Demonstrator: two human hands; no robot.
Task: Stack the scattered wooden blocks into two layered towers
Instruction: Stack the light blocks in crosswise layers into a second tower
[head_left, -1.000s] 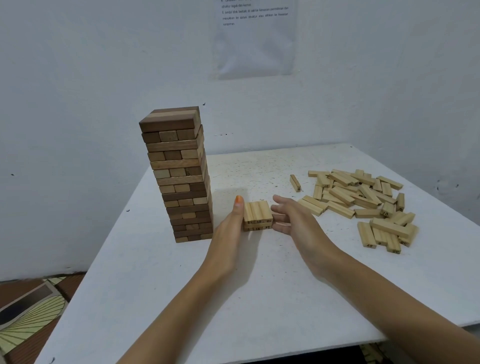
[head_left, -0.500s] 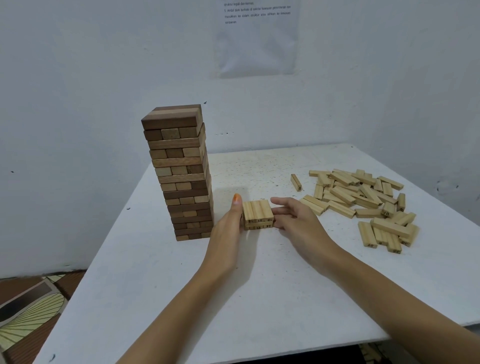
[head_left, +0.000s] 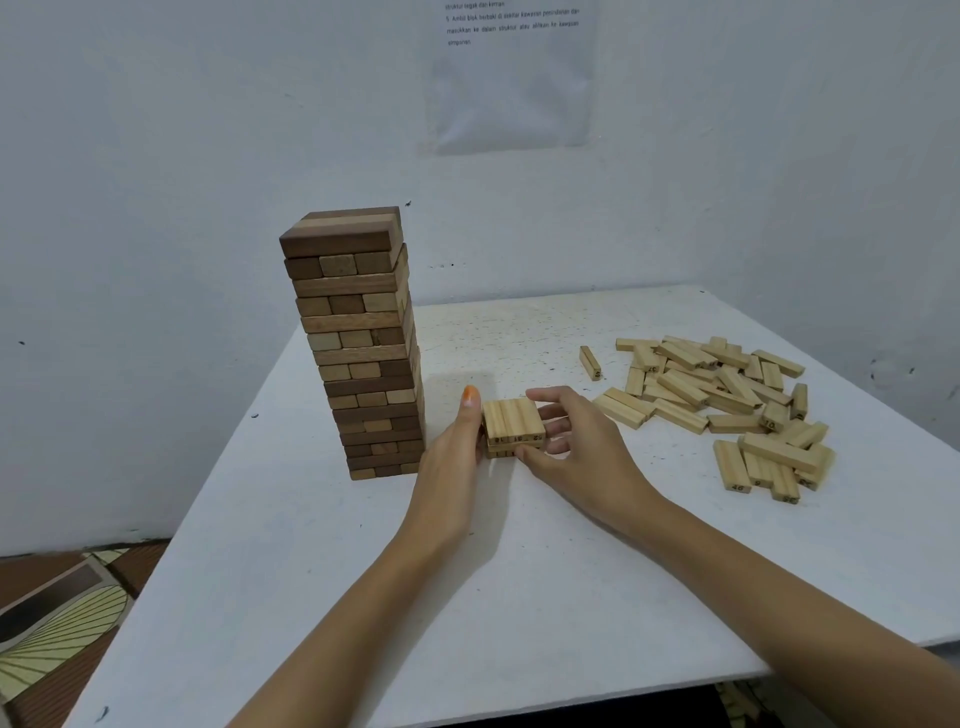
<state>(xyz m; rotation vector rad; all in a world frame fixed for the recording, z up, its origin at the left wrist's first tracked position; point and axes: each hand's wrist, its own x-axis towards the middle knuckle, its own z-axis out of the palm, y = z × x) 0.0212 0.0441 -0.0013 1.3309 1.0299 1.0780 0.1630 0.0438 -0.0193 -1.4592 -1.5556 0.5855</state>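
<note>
One tall brown tower (head_left: 358, 353), one low two-layer stack (head_left: 514, 422), one heap of loose blocks (head_left: 727, 387), one table (head_left: 571, 623)

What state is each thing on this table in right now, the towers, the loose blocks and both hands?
dark tower: standing upright, many layers.
pale stack: two layers, held between both hands.
loose pale blocks: scattered in a heap on the right.
single block: lying alone, apart from the heap.
left hand: flat against the stack's left side.
right hand: fingers curled round the stack's right side.

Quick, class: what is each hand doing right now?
Left hand: open, flat against the two-layer stack.
Right hand: fingers curled round the same stack.
</note>
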